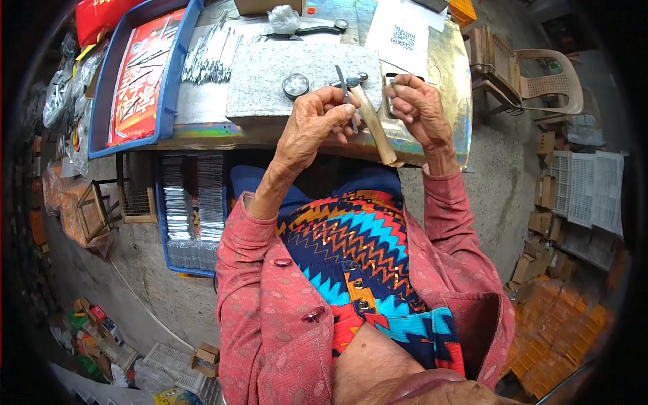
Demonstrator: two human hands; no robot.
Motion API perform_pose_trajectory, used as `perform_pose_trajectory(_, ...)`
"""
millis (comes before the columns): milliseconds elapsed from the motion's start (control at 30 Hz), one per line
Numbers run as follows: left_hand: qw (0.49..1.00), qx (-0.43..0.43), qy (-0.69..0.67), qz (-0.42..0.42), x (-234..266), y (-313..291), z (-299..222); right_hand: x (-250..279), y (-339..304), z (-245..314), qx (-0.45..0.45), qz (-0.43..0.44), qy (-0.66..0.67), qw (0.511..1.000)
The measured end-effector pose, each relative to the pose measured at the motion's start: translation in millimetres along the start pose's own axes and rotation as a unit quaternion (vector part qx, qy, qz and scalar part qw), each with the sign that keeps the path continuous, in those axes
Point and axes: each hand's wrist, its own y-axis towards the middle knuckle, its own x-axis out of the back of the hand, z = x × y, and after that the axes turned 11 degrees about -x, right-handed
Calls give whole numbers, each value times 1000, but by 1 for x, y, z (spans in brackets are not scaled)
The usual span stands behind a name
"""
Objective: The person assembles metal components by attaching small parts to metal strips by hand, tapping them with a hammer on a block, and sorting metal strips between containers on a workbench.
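My left hand (318, 125) is closed on a slim grey metal strip (341, 78), gripped between thumb and fingers and standing nearly upright. My right hand (422, 111) is raised to the right, its fingertips pinched together. Whatever the pinch holds, if anything, is too small to make out. Between the hands lies a hammer (375, 126); its head rests on a speckled stone slab (260, 77) and its wooden handle points toward me. A small round container (295, 86) sits on the slab, left of the hammer. Partly behind my right hand is a small dark-and-white object.
Many thin metal pieces (210, 57) lie left of the slab, beside a blue tray (177, 74) with a red printed sheet and more pieces. A dark-handled tool (320, 30) and white paper (398, 40) are behind. A blue crate (192, 260) stands below left, a chair (550, 82) at right.
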Motion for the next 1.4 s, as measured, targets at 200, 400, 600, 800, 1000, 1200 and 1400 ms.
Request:
perform_pose_trajectory(200,999,-13,49,8,-3,-4,3,-47,-6,-5,16,14,-81,997)
perform_pose_trajectory(400,986,-4,164,20,-12,-12,0,-54,3,-3,109,36,-138,984)
perform_pose_trajectory(600,960,-51,274,32,-9,-18,2,-53,-4,4,82,46,-217,972)
perform_pose_trajectory(800,931,-84,355,19,-9,-24,0,-49,-6,5,80,60,-272,957)
perform_pose_trajectory(1000,905,-133,404,17,-6,-27,-1,-45,-4,8,63,86,-296,949)
perform_pose_trajectory(1200,835,-224,502,19,-6,-29,-4,-44,-7,11,61,102,-372,920)
perform_pose_trajectory(1400,869,-162,466,19,-5,-32,-4,-45,-13,-2,65,30,-359,931)
